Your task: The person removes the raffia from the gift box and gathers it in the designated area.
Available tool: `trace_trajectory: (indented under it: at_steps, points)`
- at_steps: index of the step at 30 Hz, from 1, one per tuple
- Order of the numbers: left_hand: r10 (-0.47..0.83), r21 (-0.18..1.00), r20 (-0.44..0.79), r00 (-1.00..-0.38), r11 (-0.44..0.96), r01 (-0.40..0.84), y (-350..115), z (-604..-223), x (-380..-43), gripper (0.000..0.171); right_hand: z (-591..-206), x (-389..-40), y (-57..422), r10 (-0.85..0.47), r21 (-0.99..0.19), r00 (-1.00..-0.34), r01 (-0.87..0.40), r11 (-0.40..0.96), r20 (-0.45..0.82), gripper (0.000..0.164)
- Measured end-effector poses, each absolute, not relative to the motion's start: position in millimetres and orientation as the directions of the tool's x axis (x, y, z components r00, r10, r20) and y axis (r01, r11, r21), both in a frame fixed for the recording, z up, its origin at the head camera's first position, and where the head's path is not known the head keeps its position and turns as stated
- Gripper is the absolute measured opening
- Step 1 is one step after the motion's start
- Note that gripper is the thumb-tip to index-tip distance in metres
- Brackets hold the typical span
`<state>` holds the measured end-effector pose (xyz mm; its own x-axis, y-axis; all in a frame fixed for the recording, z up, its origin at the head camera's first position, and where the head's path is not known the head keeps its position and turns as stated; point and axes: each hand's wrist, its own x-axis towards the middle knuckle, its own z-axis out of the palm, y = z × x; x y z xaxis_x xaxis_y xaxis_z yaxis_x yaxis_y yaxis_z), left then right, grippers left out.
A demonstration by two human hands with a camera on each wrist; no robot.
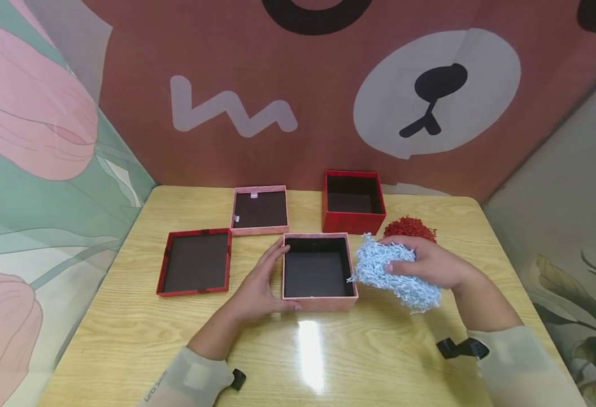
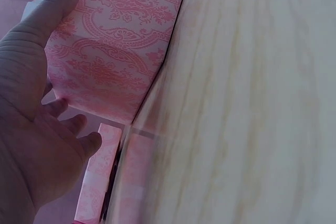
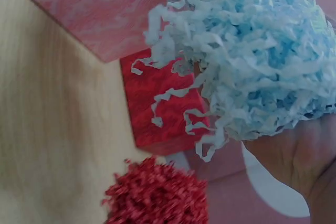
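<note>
My right hand (image 1: pixel 432 263) grips a bundle of light blue shredded paper (image 1: pixel 391 274), just right of the pink box (image 1: pixel 328 304). Loose strands of the shredded paper (image 3: pixel 262 56) dangle from it in the right wrist view. The pink box stands uncovered on the table with a dark, bare inside. My left hand (image 1: pixel 257 285) holds this box at its left side, thumb on the front wall and fingers by the left rim. In the left wrist view the thumb lies against the box's patterned wall (image 2: pixel 121 40).
Behind stand an open red box (image 1: pixel 353 222) and a shallow pink lid (image 1: pixel 260 209), inside up. A red lid (image 1: pixel 196 263) lies at left on the wooden table (image 1: pixel 125 339). Red shredded paper (image 1: pixel 410 227) sits beyond my right hand. A printed wall (image 1: pixel 216 152) borders the table's back.
</note>
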<state>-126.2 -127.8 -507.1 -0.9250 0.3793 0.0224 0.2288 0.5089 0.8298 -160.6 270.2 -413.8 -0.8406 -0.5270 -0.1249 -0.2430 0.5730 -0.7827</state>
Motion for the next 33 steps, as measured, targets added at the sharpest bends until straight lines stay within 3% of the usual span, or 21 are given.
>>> trace_trajectory:
  at_steps: [6, 16, 26, 33]
  points:
    - [0.376, 0.827, 0.024, -0.926, 0.513, 0.229, -128, -507, -126, 0.129, -433, -157, 275, -0.458, -0.773, -0.874, -0.176, 0.609, -0.162, 0.059]
    - [0.374, 0.828, 0.023, -0.927, 0.513, 0.227, -128, -508, -127, 0.128, -474, -155, 262, -0.388, -0.700, -0.910, -0.183, 0.690, -0.145, 0.061]
    - [0.410, 0.815, 0.038, -0.911, 0.514, 0.265, -132, -507, -134, 0.130, -493, -153, 244, -0.383, -0.562, -0.922, -0.284, 0.777, -0.064, 0.059]
    - [0.448, 0.809, 0.065, -0.892, 0.500, 0.310, -135, -505, -139, 0.129, -497, -147, 234, -0.338, -0.445, -0.939, -0.278, 0.852, -0.062, 0.063]
